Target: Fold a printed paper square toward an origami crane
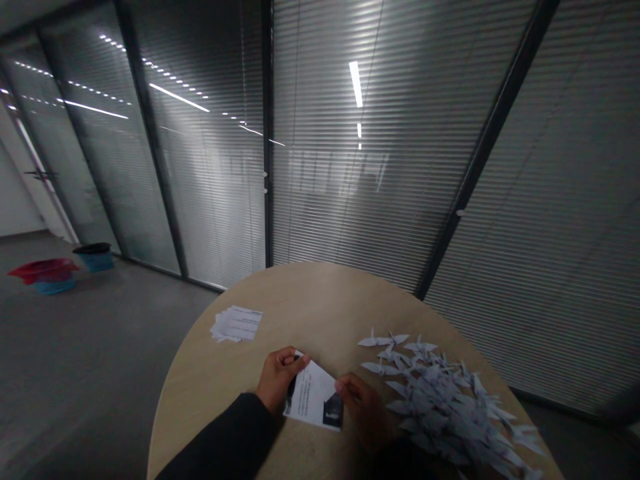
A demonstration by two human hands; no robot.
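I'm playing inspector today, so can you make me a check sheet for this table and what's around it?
Surface: pale table with a curved edge.
Things: printed paper between the hands; overlapping sheets farther left.
Clutter: folded paper birds heaped at the right.
Left hand: pinches the paper's upper left corner.
Right hand: holds the paper's right side.
Cables: nothing seen.
Surroundings: two bins, one red-lined, one black-lined, on the floor; blinds behind.
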